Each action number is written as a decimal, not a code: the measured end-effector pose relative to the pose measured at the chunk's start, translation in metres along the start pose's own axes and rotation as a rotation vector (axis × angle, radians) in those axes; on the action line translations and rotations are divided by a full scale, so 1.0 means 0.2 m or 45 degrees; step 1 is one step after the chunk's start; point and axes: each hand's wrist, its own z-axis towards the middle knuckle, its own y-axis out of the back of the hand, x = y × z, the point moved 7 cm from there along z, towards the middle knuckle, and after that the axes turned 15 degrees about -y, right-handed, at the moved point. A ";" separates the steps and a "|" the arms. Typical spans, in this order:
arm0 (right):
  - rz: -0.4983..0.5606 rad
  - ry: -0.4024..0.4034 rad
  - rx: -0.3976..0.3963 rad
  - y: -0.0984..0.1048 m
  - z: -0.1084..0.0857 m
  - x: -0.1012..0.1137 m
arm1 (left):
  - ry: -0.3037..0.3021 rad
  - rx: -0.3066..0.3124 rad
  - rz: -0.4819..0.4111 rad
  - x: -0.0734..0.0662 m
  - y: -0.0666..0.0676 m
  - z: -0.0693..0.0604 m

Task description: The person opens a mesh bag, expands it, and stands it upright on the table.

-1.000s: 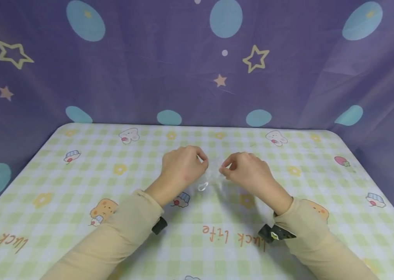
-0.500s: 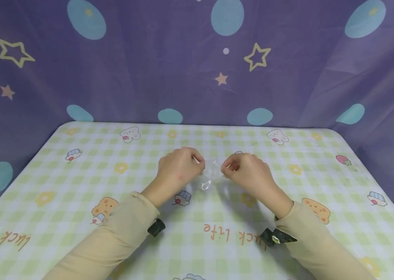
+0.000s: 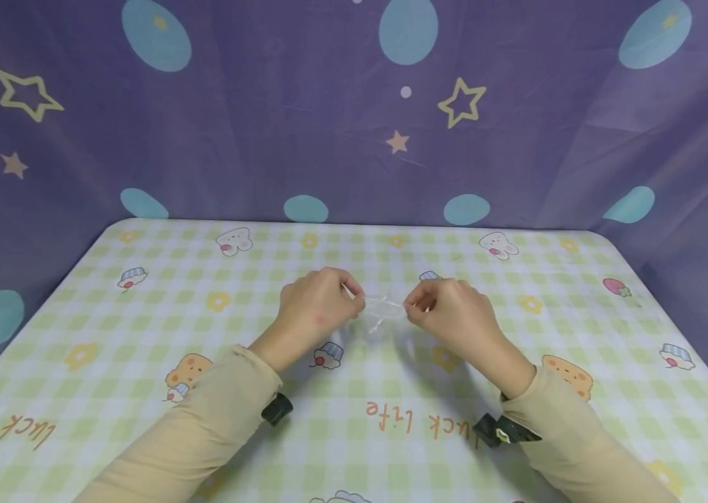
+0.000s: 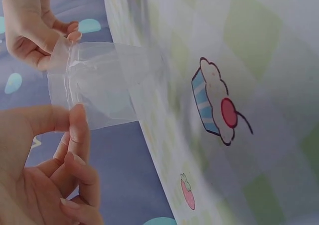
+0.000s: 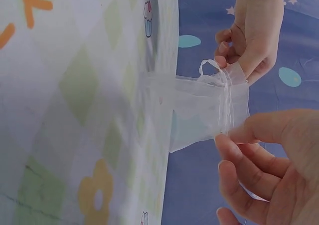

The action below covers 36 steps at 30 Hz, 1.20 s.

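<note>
A small, sheer white drawstring pouch (image 3: 385, 307) hangs above the middle of the tablecloth, stretched between both hands. My left hand (image 3: 316, 300) pinches one top corner between thumb and index finger, its other fingers loosely curled. The opposite top corner is pinched by my right hand (image 3: 454, 314). Gathered cord lines run across the pouch (image 4: 107, 85) near its top in the left wrist view. From the right wrist view, a thin cord loop (image 5: 209, 68) sticks out by the left hand's fingers. The pouch's body hangs downward and looks flat, with nothing visible inside.
A checked tablecloth (image 3: 203, 440) with printed cupcakes, flowers and lettering covers the table. Behind and beside it hangs a purple curtain (image 3: 341, 140) with stars and blue ovals. Dark straps (image 3: 507, 429) sit on both wrists at the beige sleeves.
My hands have drawn a little apart, the left one leftward and the right one rightward. The pouch's top edge between them is now more spread and straighter.
</note>
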 end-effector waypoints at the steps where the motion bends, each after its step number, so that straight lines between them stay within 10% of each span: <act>1: -0.004 -0.001 0.003 0.00 0.00 0.00 | 0.003 0.006 -0.002 0.00 0.00 0.00; 15: 0.070 -0.022 0.024 0.02 0.05 0.00 | -0.177 -0.046 -0.127 -0.02 0.00 0.07; 24: 0.033 -0.086 0.067 0.02 0.10 -0.03 | -0.144 -0.025 -0.137 -0.03 -0.02 0.12; 36: 0.191 0.143 -0.051 0.08 0.03 -0.07 | -0.275 -0.181 -0.159 0.01 0.02 -0.01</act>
